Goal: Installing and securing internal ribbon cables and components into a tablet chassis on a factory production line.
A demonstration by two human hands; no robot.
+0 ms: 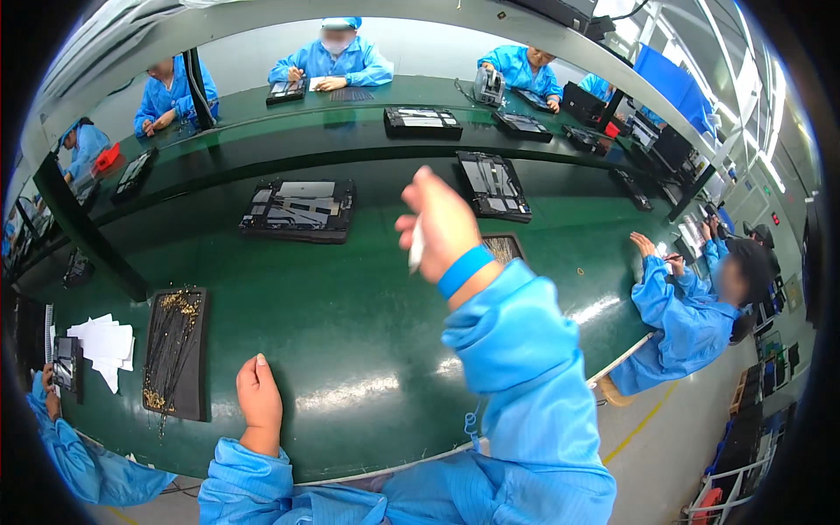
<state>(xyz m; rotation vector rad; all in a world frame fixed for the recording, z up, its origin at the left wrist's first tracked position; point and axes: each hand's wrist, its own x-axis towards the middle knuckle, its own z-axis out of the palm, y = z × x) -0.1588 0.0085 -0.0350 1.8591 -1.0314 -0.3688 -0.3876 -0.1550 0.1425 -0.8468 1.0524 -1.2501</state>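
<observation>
The green table (350, 332) curves across the view, with other people in blue coats seated along it. On it lie open devices; the nearest one (299, 210) sits beyond the hands. A black tray (175, 354) of thin gold-tipped parts lies just left of the left hand (259, 394), which rests on the table with fingers curled into a loose fist, holding nothing visible. The right hand (442, 229) is raised above the table, fingers pinched on a small white piece (416, 247).
</observation>
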